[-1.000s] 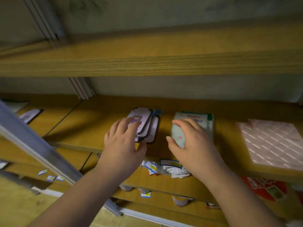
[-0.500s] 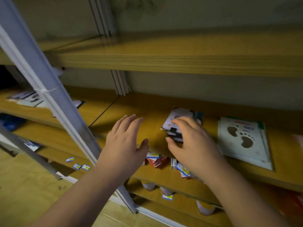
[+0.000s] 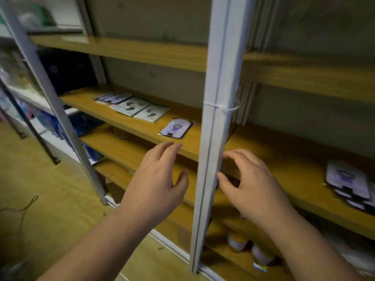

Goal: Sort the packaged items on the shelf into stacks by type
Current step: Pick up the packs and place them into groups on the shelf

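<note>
Wooden shelving (image 3: 300,175) on a white metal frame is filling the view, and the white upright post (image 3: 215,126) is standing at its front edge. You are holding your left hand (image 3: 156,185) just left of the post, fingers spread and gripping nothing. You are holding your right hand (image 3: 253,185) just right of the post, fingers curled apart and also empty. A single purple card pack (image 3: 176,128) is lying flat left of the post, with two footprint packs (image 3: 140,109) farther left. A stack of purple card packs (image 3: 351,185) is lying well right of the post.
</note>
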`<state>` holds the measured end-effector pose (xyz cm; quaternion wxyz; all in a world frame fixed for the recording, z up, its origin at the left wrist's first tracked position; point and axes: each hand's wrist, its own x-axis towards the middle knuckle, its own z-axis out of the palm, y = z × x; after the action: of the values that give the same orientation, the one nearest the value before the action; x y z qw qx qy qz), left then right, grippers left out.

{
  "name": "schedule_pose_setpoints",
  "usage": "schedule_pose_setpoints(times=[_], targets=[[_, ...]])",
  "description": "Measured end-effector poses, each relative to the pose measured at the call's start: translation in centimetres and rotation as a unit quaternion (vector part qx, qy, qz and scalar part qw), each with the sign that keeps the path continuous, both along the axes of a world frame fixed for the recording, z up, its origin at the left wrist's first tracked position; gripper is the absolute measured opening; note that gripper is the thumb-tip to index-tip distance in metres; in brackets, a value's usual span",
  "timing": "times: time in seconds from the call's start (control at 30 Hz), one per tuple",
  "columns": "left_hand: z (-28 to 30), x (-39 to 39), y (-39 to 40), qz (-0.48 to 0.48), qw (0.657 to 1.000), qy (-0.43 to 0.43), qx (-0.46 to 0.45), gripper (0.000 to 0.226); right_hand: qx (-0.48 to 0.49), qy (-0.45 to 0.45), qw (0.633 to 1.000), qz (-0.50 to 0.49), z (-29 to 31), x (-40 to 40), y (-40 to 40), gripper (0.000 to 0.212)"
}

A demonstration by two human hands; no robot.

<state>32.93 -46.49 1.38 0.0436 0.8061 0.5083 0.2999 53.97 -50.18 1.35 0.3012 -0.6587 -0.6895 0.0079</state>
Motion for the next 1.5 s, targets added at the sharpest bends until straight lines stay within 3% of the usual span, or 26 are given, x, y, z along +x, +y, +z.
schedule_pose_setpoints(times=[0.4,0.67,1.1,1.5], targets=[[-0.6,-14.9,7.2,0.047,0.999,-0.008,-0.026,0.065,-0.019,0.001,0.999,0.045,-0.2,-15.1,8.8,0.050],[-2.4,-17.6,13.4,0.048,0.998,-0.006,-0.040,0.066,-0.029,0.012,0.998,0.057,-2.2,-18.1,16.0,0.049],[-0.6,-21.6,28.2,0.073,0.996,0.039,-0.025,0.065,-0.035,0.048,0.996,0.069,-1.5,-22.1,31.7,0.051],[-3.4,-26.0,40.0,0.037,0.996,0.030,-0.079,0.061,-0.060,0.040,0.997,0.022,-2.9,-25.9,39.6,0.050]])
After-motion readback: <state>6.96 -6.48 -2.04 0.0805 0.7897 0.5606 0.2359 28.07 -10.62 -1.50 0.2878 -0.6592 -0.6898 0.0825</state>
